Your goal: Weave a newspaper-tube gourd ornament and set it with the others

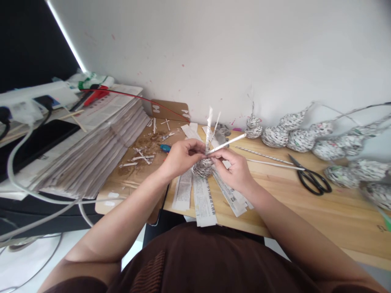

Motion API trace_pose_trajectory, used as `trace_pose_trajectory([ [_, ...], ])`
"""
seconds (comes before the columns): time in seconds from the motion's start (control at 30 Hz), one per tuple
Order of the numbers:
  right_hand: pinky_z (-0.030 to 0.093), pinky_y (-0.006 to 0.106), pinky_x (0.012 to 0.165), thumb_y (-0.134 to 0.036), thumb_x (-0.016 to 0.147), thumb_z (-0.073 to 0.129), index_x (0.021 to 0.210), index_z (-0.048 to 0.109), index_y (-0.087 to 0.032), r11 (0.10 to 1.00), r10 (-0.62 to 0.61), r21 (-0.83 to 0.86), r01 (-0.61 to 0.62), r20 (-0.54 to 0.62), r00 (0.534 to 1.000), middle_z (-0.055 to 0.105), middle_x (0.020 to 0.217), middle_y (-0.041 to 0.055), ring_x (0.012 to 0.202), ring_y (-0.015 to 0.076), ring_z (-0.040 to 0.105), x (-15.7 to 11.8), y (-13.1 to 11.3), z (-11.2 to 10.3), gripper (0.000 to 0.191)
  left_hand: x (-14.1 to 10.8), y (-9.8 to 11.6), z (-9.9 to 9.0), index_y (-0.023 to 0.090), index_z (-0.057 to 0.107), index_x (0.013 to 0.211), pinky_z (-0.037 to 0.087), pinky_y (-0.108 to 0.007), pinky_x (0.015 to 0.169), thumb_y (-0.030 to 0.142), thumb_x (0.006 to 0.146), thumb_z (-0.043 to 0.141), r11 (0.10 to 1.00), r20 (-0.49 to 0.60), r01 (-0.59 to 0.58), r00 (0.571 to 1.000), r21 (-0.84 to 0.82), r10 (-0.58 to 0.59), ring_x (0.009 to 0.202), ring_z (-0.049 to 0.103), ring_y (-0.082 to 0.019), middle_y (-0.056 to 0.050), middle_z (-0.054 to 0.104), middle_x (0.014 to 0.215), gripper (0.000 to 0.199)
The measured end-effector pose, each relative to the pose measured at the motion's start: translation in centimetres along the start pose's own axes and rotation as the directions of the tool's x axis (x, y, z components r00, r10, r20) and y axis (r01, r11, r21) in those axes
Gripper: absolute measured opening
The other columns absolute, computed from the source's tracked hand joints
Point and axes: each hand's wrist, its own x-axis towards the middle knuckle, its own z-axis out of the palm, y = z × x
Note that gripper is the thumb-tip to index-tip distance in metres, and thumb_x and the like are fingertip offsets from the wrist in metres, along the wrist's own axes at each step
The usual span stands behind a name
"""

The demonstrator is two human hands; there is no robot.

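Observation:
A small woven newspaper gourd point(202, 168) is upright between my hands, above several newsprint strips point(204, 203). Rolled paper tubes point(209, 132) stick up from its top, and one white paper tube point(230, 142) slants out to the right. My left hand point(184, 158) is closed at the gourd's top, thumb and fingers around the base of the upright tubes. Closed in a pinch, my right hand point(232, 167) grips the slanting tube where it meets the weave. My fingers partly hide the gourd's upper edge.
Black-handled scissors point(313, 179) lie at right, near loose paper tubes point(271, 161). Several finished woven gourds point(301, 140) line the wall. Left are a newspaper stack point(100, 150), a white power strip point(39, 99) with cables, paper scraps point(143, 156) and a blue-tipped tool point(165, 148).

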Motion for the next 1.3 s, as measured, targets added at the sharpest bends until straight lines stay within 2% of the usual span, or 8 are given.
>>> trace_pose_trajectory([
  [0.1, 0.059, 0.033, 0.075, -0.017, 0.092, 0.063, 0.098, 0.072, -0.022, 0.995, 0.097, 0.033, -0.095, -0.06, 0.994, 0.077, 0.093, 0.0035, 0.081, 0.0177, 0.072, 0.0, 0.1, 0.2, 0.012, -0.1, 0.1, 0.7, 0.017, 0.075, 0.084, 0.055, -0.026, 0.068, 0.023, 0.071, 0.08, 1.0, -0.057, 0.016, 0.998, -0.005, -0.016, 0.07, 0.069, -0.015, -0.003, 0.076, 0.079, 0.016],
  [0.3, 0.057, 0.029, 0.064, -0.023, 0.087, 0.071, 0.097, 0.074, -0.022, 0.946, 0.261, 0.24, -0.219, -0.158, 0.952, 0.077, 0.087, 0.0032, 0.072, 0.0169, 0.071, 0.5, 0.6, 0.5, 0.011, -0.4, 0.7, 1.6, 0.018, 0.076, 0.083, 0.054, -0.024, 0.065, 0.016, 0.072, 0.077, 0.992, -0.053, -0.027, 0.998, 0.126, 0.034, 0.067, 0.068, -0.013, -0.002, 0.076, 0.077, 0.011],
  [0.43, 0.057, 0.031, 0.067, -0.035, 0.077, 0.084, 0.09, 0.076, -0.022, 0.908, 0.292, 0.343, -0.242, -0.101, 0.951, 0.076, 0.085, 0.0036, 0.074, 0.0188, 0.07, 0.6, 0.4, 0.3, 0.02, -0.5, 0.7, 2.1, 0.018, 0.074, 0.082, 0.052, -0.025, 0.068, 0.013, 0.074, 0.072, 0.974, -0.061, -0.086, 0.993, 0.212, 0.101, 0.072, 0.068, -0.014, -0.001, 0.077, 0.079, 0.01],
  [0.57, 0.052, 0.03, 0.065, -0.04, 0.082, 0.079, 0.076, 0.07, -0.021, 0.902, 0.356, 0.305, -0.305, -0.125, 0.926, 0.072, 0.077, 0.0025, 0.071, 0.0176, 0.066, 0.5, 0.1, 0.1, 0.022, -0.7, 0.2, 2.9, 0.019, 0.074, 0.082, 0.052, -0.028, 0.076, 0.021, 0.074, 0.078, 0.962, -0.094, -0.117, 0.985, 0.245, 0.143, 0.078, 0.069, -0.015, 0.0, 0.077, 0.081, 0.009],
  [0.7, 0.046, 0.027, 0.057, -0.041, 0.088, 0.071, 0.073, 0.062, -0.021, 0.911, 0.353, 0.276, -0.308, -0.133, 0.926, 0.063, 0.066, -0.0007, 0.062, 0.0145, 0.057, 0.3, 0.1, 0.2, 0.027, -0.9, -0.2, 3.6, 0.018, 0.072, 0.08, 0.054, -0.029, 0.076, 0.028, 0.074, 0.082, 0.977, -0.16, -0.092, 0.979, 0.192, 0.124, 0.077, 0.069, -0.016, -0.001, 0.076, 0.08, 0.015],
  [0.93, 0.051, 0.028, 0.059, -0.043, 0.088, 0.07, 0.076, 0.061, -0.022, 0.872, 0.405, 0.355, -0.337, -0.136, 0.904, 0.064, 0.069, -0.0003, 0.062, 0.0146, 0.06, 0.1, 0.3, 0.8, 0.026, -1.0, 0.0, 3.8, 0.018, 0.073, 0.079, 0.055, -0.025, 0.068, 0.025, 0.073, 0.08, 0.987, -0.163, -0.045, 0.984, 0.153, 0.07, 0.079, 0.069, -0.016, -0.001, 0.075, 0.081, 0.012],
  [1.07, 0.052, 0.028, 0.056, -0.046, 0.084, 0.074, 0.075, 0.06, -0.022, 0.823, 0.442, 0.452, -0.345, -0.126, 0.888, 0.064, 0.068, -0.0013, 0.058, 0.0133, 0.06, 0.1, 0.0, 1.0, 0.029, -1.0, 0.0, 3.6, 0.017, 0.071, 0.077, 0.055, -0.023, 0.063, 0.023, 0.072, 0.08, 0.991, -0.156, -0.048, 0.985, 0.129, 0.068, 0.077, 0.069, -0.015, -0.002, 0.074, 0.08, 0.012],
  [1.3, 0.054, 0.026, 0.051, -0.05, 0.074, 0.083, 0.072, 0.061, -0.021, 0.719, 0.529, 0.573, -0.394, -0.083, 0.845, 0.065, 0.064, -0.0025, 0.052, 0.0113, 0.06, 0.8, -0.4, 0.9, 0.036, -1.1, -0.3, 3.4, 0.017, 0.071, 0.077, 0.059, -0.025, 0.066, 0.025, 0.072, 0.081, 0.998, -0.134, -0.033, 0.99, 0.058, 0.04, 0.076, 0.069, -0.016, -0.003, 0.075, 0.082, 0.014],
])
